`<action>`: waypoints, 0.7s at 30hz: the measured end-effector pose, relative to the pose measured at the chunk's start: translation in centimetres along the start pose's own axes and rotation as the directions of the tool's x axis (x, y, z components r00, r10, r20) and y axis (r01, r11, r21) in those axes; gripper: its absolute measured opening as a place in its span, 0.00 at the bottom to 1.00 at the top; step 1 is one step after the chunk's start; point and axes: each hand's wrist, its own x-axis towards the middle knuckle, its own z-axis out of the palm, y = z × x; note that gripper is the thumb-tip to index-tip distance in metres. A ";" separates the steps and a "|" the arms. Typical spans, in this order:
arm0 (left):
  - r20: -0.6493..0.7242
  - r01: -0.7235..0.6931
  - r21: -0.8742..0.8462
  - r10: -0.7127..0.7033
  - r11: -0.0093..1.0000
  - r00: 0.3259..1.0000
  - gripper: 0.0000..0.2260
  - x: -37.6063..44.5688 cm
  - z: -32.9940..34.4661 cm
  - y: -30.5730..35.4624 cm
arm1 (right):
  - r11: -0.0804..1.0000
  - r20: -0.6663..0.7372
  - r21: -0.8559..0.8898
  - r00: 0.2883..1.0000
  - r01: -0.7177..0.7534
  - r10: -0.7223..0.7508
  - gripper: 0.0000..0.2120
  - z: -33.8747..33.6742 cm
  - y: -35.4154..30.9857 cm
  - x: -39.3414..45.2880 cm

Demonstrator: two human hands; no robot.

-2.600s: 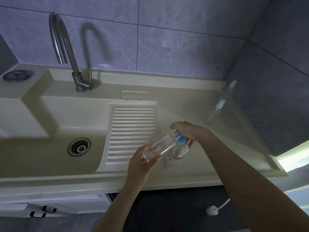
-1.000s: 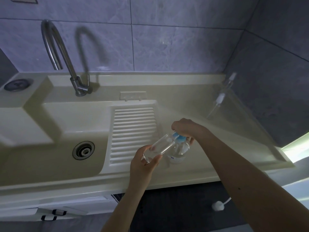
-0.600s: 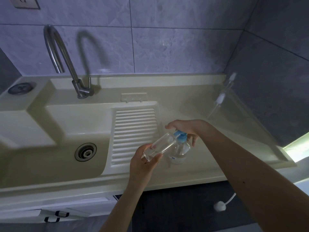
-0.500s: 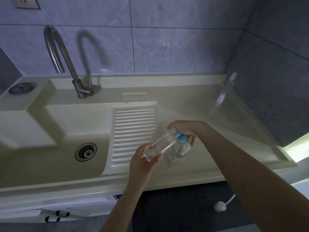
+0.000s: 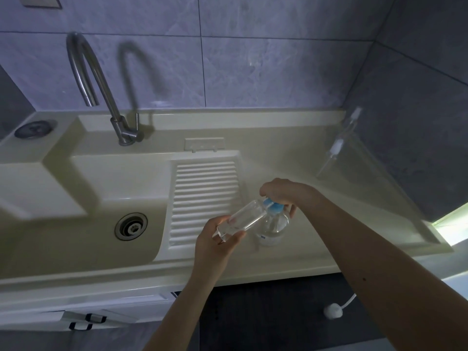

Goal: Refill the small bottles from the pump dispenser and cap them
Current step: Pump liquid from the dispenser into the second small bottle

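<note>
Left hand (image 5: pixel 219 240) grips the base of a clear small bottle (image 5: pixel 243 219), fingers and thumb curled round its lower end, tilting it so the open mouth points up and away toward the blue nozzle of the pump dispenser (image 5: pixel 272 224). Right hand (image 5: pixel 281 192) sits on top of the dispenser's blue pump head, fingers curled down over it with the thumb hanging at the far side; it looks to be pressing, though from here I cannot tell how far down the head is.

The dispenser stands on the table (image 5: pixel 316 239), directly under the right hand and just beyond the left hand's fingertips. The bottle's mouth meets the nozzle right below the right hand's knuckles.

As for progress, I'd say the filling of this bottle is under way and far from finished: only a little clear liquid seems to sit near the held end, and most of the bottle looks empty. It has no cap on, so capping is yet to come. Off to the far right of the right hand, well apart against the wall, another slim bottle with a spray top (image 5: pixel 336 145) leans in the corner; whether it is filled I cannot make out.
</note>
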 end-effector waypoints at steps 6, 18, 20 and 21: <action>0.007 -0.014 0.015 0.014 1.000 1.000 0.14 -0.1 0.0 0.6 | 0.993 0.181 0.074 0.981 -0.087 0.072 0.22 -1.1 -0.2 -0.3; -0.005 -0.011 0.029 0.012 1.000 1.000 0.15 -0.3 0.2 0.2 | 0.996 -0.026 -0.025 0.996 0.083 -0.084 0.13 0.1 0.5 0.3; -0.001 -0.012 0.031 0.012 0.999 1.000 0.14 -0.4 0.2 0.0 | 0.995 -0.053 -0.036 0.994 0.092 -0.094 0.12 0.2 0.4 0.4; -0.001 -0.009 0.025 0.009 1.000 1.000 0.14 -0.4 0.2 0.0 | 0.994 -0.053 -0.047 0.994 0.094 -0.097 0.13 0.2 0.4 0.5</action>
